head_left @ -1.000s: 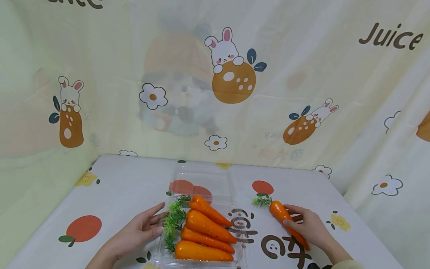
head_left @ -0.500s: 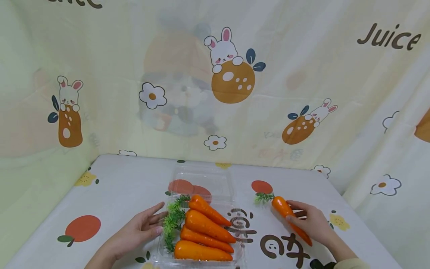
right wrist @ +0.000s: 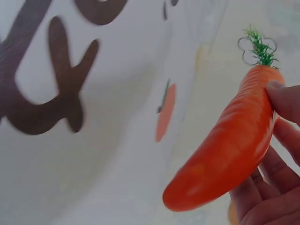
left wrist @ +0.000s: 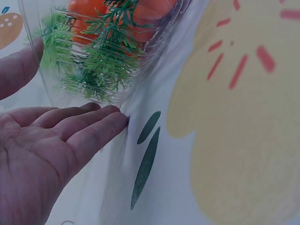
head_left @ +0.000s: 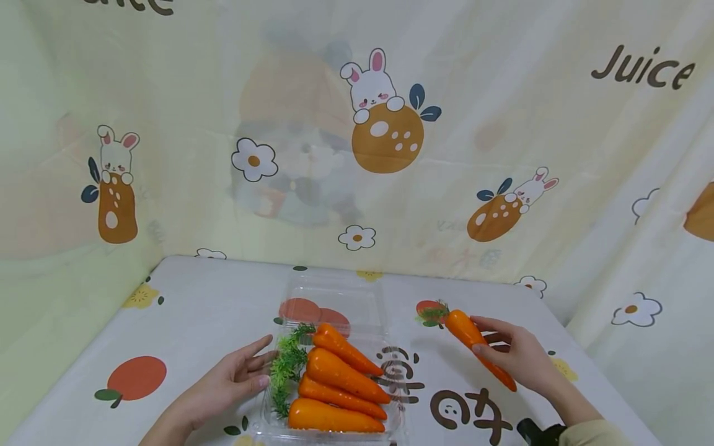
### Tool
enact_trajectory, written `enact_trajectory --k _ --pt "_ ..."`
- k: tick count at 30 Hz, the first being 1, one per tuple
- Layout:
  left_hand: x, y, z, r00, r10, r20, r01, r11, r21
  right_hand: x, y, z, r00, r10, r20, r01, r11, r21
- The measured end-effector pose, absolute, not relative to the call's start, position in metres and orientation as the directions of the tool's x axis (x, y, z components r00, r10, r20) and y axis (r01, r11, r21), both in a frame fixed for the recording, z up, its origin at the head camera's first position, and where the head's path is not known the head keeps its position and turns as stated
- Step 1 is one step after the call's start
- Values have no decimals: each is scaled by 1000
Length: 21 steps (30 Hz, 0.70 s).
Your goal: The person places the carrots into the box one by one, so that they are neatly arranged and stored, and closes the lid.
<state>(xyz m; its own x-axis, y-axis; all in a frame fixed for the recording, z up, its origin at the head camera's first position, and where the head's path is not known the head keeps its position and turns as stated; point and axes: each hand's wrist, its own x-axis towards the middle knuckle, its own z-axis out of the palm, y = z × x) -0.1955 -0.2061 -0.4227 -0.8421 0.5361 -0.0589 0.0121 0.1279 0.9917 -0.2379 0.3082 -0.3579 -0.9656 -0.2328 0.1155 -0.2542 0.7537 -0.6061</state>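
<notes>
In the head view my right hand [head_left: 510, 350] pinches an orange toy carrot [head_left: 467, 334] with green leaves, thumb on one side and fingers on the other. The carrot hangs tilted above the table, leaf end to the far left. The right wrist view shows that carrot [right wrist: 225, 145] close up. A clear plastic box [head_left: 397, 427] holds several similar carrots [head_left: 346, 375] side by side, leaves [head_left: 289, 365] to the left. My left hand [head_left: 223, 387] rests at the box's left side. Its fingers [left wrist: 96, 129] are nearly straight at the box wall [left wrist: 47, 84] in the left wrist view.
The box's transparent lid [head_left: 337, 297] lies open behind it, flat on the white printed tablecloth [head_left: 223, 303]. A patterned curtain [head_left: 312, 204] rises along the table's back edge and both sides. A black wrist device [head_left: 538, 432] sits on the right wrist.
My right hand has raised the carrot from near the tabletop and moved it slightly away from me. The left hand and the box stay where they were.
</notes>
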Motion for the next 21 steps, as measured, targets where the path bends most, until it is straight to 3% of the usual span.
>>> enact_trajectory --k 14,21 --pt "-195 -206 -422 -845 531 -69 8 141 990 -228 256 -325 -886 -419 198 -445 649 -617" --pt "-195 -206 -422 -849 524 -72 10 151 988 -229 227 -326 -807 -535 251 -563 566 -603"
